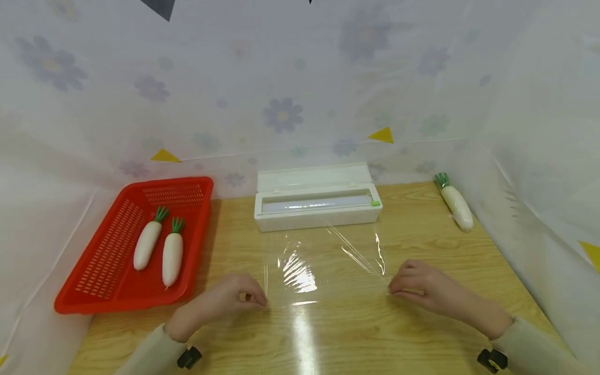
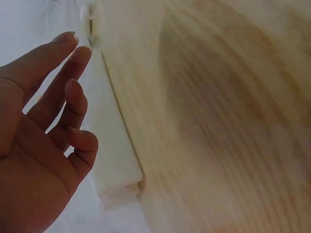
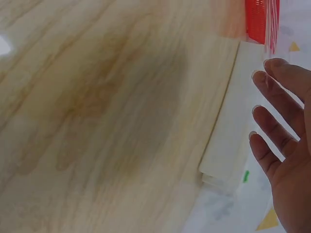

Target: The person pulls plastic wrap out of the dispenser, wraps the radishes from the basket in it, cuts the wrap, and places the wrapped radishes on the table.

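A sheet of clear plastic wrap [image 1: 300,273] stretches from the white wrap dispenser box [image 1: 319,220] toward the person, shiny and creased at its right side. The left hand [image 1: 229,297] pinches the sheet's near left corner between thumb and index finger. At the near right corner, the right hand [image 1: 428,291] pinches the film the same way, and creases fan out from its fingertips. In the right wrist view the film [image 3: 272,29] gathers in thin folds at the thumb and index finger. The box's lid [image 1: 314,177] stands raised, showing the roll [image 1: 316,203] inside.
At the left a red plastic basket [image 1: 126,301] holds two white radishes [image 1: 147,245] with green tops. Another white radish [image 1: 457,208], with a glossy film-like covering, lies at the back right of the wooden table [image 1: 403,344]. Patterned white curtains [image 1: 281,78] enclose the back and sides.
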Motion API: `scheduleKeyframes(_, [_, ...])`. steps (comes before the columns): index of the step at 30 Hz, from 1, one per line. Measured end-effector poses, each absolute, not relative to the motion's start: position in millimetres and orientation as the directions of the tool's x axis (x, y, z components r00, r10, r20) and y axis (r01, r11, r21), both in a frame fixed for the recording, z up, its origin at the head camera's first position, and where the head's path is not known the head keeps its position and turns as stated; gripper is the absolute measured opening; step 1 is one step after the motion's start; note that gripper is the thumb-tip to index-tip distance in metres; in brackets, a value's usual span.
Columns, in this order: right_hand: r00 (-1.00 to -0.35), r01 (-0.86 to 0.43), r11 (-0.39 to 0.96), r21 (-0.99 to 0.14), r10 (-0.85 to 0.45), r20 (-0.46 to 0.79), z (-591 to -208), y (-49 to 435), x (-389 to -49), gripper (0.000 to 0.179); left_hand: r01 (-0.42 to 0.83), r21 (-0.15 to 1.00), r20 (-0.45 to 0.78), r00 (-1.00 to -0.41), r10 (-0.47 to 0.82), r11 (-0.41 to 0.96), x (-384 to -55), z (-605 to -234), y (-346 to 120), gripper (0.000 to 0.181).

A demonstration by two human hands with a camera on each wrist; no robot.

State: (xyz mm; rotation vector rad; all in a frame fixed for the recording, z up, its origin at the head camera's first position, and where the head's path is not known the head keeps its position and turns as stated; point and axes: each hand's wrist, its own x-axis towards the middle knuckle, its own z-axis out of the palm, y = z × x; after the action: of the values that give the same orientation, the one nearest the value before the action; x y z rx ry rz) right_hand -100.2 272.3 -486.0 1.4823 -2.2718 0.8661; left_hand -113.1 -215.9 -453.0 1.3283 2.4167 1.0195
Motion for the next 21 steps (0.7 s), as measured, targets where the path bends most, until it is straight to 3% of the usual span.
scheduleKeyframes(7, [-0.452,-0.890,0.343,-0.301,-0.752,0.479,-512,270,-102,0.026,0.743,0.538,0.154,-0.551,0.820,0.398,-112,-483,-211,0.009])
scheduleKeyframes(21, [-0.494,-0.869,0.424,-0.255,-0.771,0.402,-520,267,-95,0.019,0.754,0.487,0.184,-0.581,0.793,0.440,-110,-502,-211,0.008])
